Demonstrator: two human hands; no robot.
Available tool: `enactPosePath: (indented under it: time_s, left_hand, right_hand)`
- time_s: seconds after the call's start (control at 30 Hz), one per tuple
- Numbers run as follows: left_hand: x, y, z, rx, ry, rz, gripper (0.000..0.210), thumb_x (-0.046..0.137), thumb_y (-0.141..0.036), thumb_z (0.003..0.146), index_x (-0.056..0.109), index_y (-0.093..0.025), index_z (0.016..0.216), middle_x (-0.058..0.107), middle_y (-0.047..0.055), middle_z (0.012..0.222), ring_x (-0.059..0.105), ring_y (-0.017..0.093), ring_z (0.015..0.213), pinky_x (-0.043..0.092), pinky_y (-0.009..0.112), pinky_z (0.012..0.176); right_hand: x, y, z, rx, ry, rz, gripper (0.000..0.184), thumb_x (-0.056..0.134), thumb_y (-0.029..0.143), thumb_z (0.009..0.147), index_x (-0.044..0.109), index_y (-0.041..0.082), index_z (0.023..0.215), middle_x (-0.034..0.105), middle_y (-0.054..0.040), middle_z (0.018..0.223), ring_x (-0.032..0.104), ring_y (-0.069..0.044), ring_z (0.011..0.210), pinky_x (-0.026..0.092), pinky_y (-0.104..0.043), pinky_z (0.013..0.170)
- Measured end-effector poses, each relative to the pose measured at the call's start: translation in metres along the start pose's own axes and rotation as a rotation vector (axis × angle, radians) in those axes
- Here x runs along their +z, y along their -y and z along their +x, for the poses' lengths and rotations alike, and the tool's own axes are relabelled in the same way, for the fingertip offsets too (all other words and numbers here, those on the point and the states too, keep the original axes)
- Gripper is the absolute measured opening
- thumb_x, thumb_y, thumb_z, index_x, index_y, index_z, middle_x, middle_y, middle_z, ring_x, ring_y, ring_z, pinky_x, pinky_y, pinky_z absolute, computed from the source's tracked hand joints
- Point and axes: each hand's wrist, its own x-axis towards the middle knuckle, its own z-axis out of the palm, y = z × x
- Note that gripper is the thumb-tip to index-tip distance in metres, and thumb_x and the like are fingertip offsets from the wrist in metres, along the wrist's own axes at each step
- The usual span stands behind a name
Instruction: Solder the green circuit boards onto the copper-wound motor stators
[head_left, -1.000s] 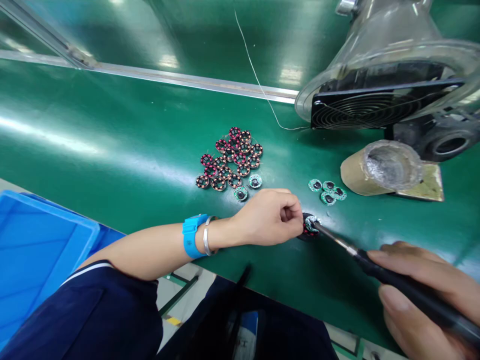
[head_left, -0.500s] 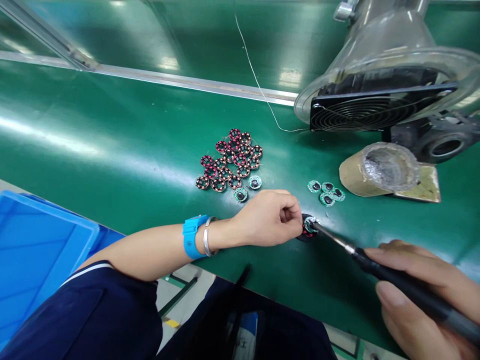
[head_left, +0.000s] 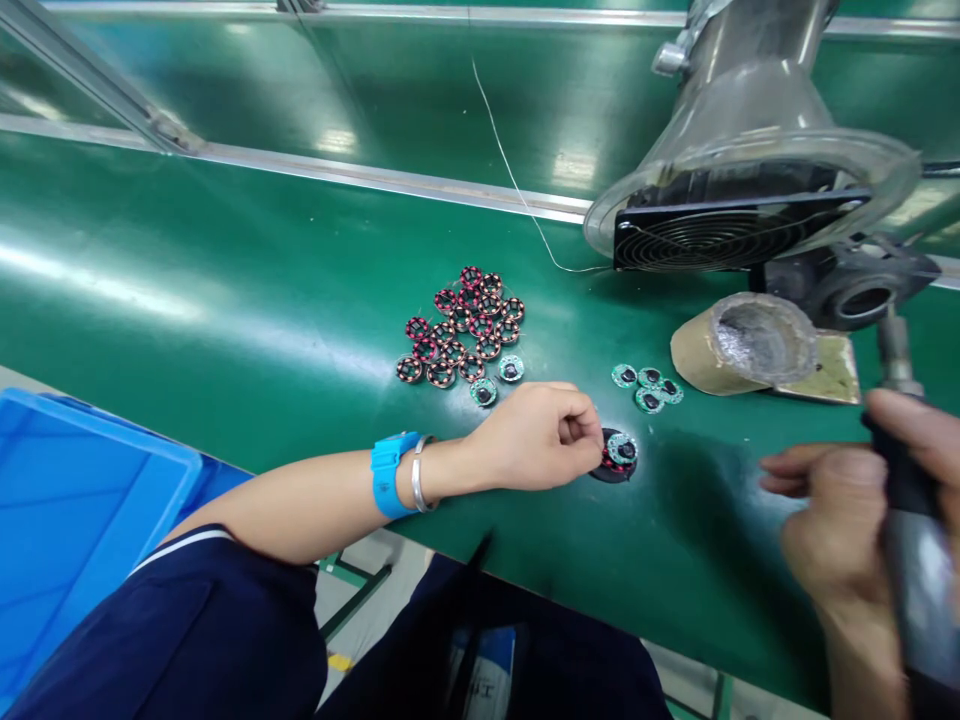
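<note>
Head view: on the green bench (head_left: 225,210), right of a blue bin (head_left: 67,540) and clustered wound rings (head_left: 452,352), the left hand (head_left: 536,437) is curled, fingertips pinched on the left edge of a board-topped coil (head_left: 615,466), the nearer hand to it. Farther right, past loose boards (head_left: 649,400) and a tan cup (head_left: 697,350), a soldering iron (head_left: 904,490) is gripped by the right hand (head_left: 847,505), its long axis run near to far, tip by the holder (head_left: 817,285), contact unclear.

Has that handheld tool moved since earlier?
Yes: the tool swung up and right; its tip, earlier left of the tan cup, is now right of it.
</note>
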Motion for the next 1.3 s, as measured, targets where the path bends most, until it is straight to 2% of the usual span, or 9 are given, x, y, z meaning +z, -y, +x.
enactPosePath:
  time_s: [0.07,0.17,0.3,0.43,0.57,0.7,0.93,1.2,1.3]
  left_hand:
    - [0.000,0.000,0.000,0.014,0.002,0.009,0.008,0.062,-0.010,0.073,0.068,-0.013,0.070,0.062,-0.001,0.070,0.055,0.006,0.059,0.044,0.018,0.055]
    - [-0.001,-0.001,-0.001,0.017,0.010,-0.017,0.007,0.062,-0.010,0.073,0.068,-0.012,0.071,0.062,-0.001,0.070,0.054,0.005,0.057,0.044,0.017,0.054]
    - [-0.003,-0.003,-0.001,-0.003,0.047,-0.062,0.011,0.060,-0.005,0.068,0.066,-0.012,0.073,0.059,-0.002,0.072,0.055,0.004,0.055,0.045,0.015,0.052]
    - [-0.004,-0.003,-0.002,-0.020,0.085,-0.113,0.014,0.060,-0.004,0.066,0.065,-0.011,0.077,0.059,-0.002,0.075,0.058,0.004,0.055,0.047,0.015,0.050]
    - [-0.003,-0.003,-0.003,0.026,0.077,-0.083,0.013,0.062,-0.006,0.067,0.065,-0.012,0.078,0.059,-0.002,0.075,0.057,0.004,0.056,0.047,0.015,0.051]
    - [-0.002,-0.002,-0.003,0.049,0.076,-0.061,0.009,0.063,-0.008,0.071,0.064,-0.013,0.078,0.058,-0.002,0.076,0.058,0.004,0.056,0.048,0.016,0.053]
    - [-0.002,-0.004,-0.004,0.102,0.115,-0.017,0.027,0.066,-0.013,0.073,0.065,-0.014,0.100,0.060,0.002,0.097,0.060,0.004,0.057,0.053,0.017,0.055]
    - [0.003,-0.003,-0.006,0.168,0.046,0.055,0.017,0.063,-0.023,0.083,0.066,-0.015,0.097,0.065,0.001,0.088,0.058,0.003,0.053,0.049,0.017,0.053]
    - [0.005,-0.004,-0.006,0.230,0.036,0.124,0.010,0.060,-0.021,0.086,0.068,-0.016,0.089,0.069,0.002,0.088,0.062,0.008,0.067,0.051,0.019,0.062]
  right_hand:
    - [0.008,0.013,-0.002,-0.044,0.086,-0.044,0.042,0.066,0.015,0.088,0.063,0.028,0.127,0.071,-0.0011,0.079,0.069,-0.015,0.062,0.054,-0.027,0.056]
    - [0.019,0.026,0.000,-0.205,0.350,0.017,0.035,0.071,0.019,0.086,0.063,0.025,0.120,0.074,-0.0035,0.104,0.071,-0.016,0.082,0.058,-0.027,0.075]
    - [0.026,0.029,0.005,-0.244,0.464,0.119,0.033,0.067,0.020,0.088,0.061,0.023,0.120,0.073,-0.0041,0.109,0.071,-0.017,0.091,0.057,-0.029,0.080]
    - [0.024,0.027,0.007,-0.192,0.458,0.103,0.029,0.068,0.023,0.088,0.062,0.024,0.116,0.072,-0.0016,0.101,0.069,-0.014,0.079,0.054,-0.026,0.070]
    - [0.021,0.028,0.008,-0.156,0.478,0.157,0.034,0.070,0.025,0.086,0.058,0.024,0.118,0.071,-0.0010,0.097,0.068,-0.014,0.080,0.054,-0.025,0.070]
    - [0.023,0.030,0.009,-0.220,0.480,0.152,0.030,0.067,0.024,0.089,0.059,0.023,0.118,0.071,-0.0029,0.097,0.068,-0.014,0.077,0.054,-0.026,0.066]
    - [0.017,0.022,0.004,-0.178,0.428,0.099,0.030,0.068,0.025,0.088,0.058,0.024,0.117,0.072,-0.0013,0.100,0.070,-0.013,0.076,0.056,-0.023,0.067]
    - [0.014,0.021,-0.001,-0.099,0.433,0.156,0.030,0.069,0.026,0.088,0.059,0.024,0.116,0.072,-0.0016,0.101,0.072,-0.013,0.077,0.059,-0.022,0.069]
    - [0.014,0.023,-0.003,-0.072,0.413,0.164,0.030,0.069,0.027,0.088,0.058,0.025,0.116,0.072,-0.0020,0.102,0.072,-0.014,0.077,0.061,-0.023,0.068]
